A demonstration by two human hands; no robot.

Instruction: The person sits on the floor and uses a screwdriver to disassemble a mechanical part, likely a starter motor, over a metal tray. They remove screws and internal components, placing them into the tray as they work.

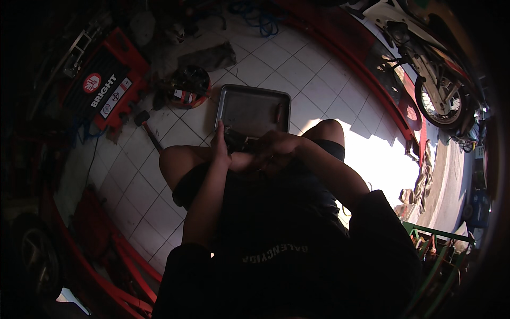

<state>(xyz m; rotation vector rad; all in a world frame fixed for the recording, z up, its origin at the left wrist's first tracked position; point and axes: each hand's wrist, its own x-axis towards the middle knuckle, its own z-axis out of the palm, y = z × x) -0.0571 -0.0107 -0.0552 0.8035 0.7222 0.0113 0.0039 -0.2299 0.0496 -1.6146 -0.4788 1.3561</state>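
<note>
In deep shadow above my lap, a dark metal part [235,139] rests between my hands; its exact kind is too dark to make out. My left hand [221,146] holds it from the left side, fingers pointing up along it. From the right my right hand [276,146] reaches across with bent fingers, close to the part's right end. Whatever those fingers grip is lost in shadow. Just beyond both hands a grey metal tray [255,89] lies on the tiles. Inside it, by the right wall, is a brownish elongated piece [279,112].
A red-rimmed basin [206,95] with items inside stands left of the tray. Nearby lie a mallet [142,118] and a dark cloth [207,57]. A red-and-black case [109,85] is at far left. A motorcycle [438,95] stands beyond a red rail [372,80]; a green rack [441,234] is at lower right.
</note>
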